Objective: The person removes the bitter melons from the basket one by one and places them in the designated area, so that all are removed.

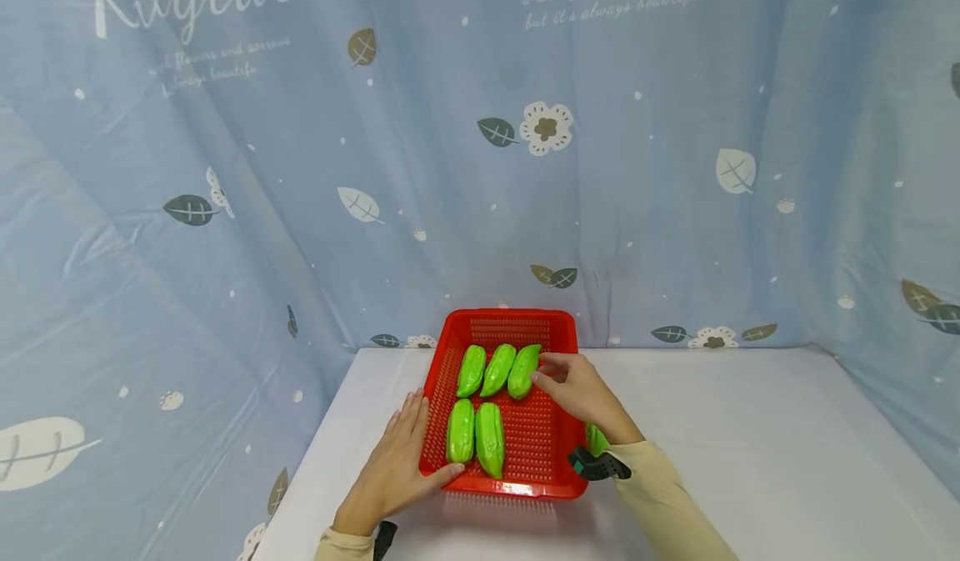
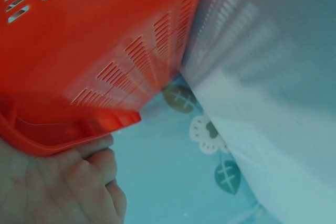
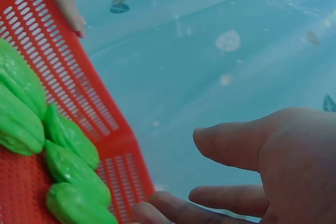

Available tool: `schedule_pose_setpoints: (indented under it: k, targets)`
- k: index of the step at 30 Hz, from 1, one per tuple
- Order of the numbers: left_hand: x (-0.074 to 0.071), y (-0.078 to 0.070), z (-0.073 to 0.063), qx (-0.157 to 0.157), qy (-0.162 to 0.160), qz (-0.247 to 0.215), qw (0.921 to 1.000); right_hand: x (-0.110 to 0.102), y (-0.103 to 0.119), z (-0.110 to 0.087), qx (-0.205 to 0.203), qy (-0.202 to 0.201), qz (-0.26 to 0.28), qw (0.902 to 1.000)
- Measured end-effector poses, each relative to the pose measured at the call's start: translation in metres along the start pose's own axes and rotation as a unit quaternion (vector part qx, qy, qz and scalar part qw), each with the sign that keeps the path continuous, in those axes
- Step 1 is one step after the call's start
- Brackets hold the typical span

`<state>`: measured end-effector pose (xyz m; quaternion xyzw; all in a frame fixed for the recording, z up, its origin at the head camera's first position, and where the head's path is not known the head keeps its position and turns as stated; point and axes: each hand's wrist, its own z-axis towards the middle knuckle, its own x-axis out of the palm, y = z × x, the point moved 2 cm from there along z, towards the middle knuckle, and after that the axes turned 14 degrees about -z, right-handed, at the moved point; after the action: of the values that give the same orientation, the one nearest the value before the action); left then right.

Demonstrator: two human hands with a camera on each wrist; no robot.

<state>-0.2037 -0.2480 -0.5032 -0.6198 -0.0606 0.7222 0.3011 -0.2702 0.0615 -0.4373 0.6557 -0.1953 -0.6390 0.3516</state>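
A red plastic basket (image 1: 536, 489) holds several bright green, ridged, elongated fruit-like pieces, three in the back row and two in front. My left hand (image 1: 397, 457) rests along the basket's left rim, fingers straight and thumb over the front left corner. The left wrist view has this hand (image 2: 68, 187) against the rim from below. My right hand (image 1: 583, 390) is over the basket's right side, fingertips right at the rightmost back green piece (image 1: 524, 372). Thumb and fingers of the right hand (image 3: 262, 166) are spread apart in the right wrist view, nothing between them.
Another green piece (image 1: 596, 439) lies just outside the basket's right wall, partly hidden by the right wrist. A white table (image 1: 735, 436) carries the basket. Blue printed cloth (image 1: 465, 236) hangs behind and along the left side.
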Motion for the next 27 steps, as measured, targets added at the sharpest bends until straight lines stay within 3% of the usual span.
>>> schedule_pose_setpoints:
  k: [11,20,27]
  targets:
    - [0.000,-0.002,0.000,0.004,0.001,-0.003,1.0000,0.029,0.007,0.018,-0.002,0.022,-0.025,0.9994]
    - [0.002,0.001,-0.001,0.007,-0.009,-0.005,0.9999,0.055,0.007,0.028,-0.003,0.068,-0.050,0.9964]
    - [0.000,0.001,-0.001,0.001,0.002,-0.010,0.9999,0.069,0.009,0.031,-0.012,0.098,-0.055,0.9937]
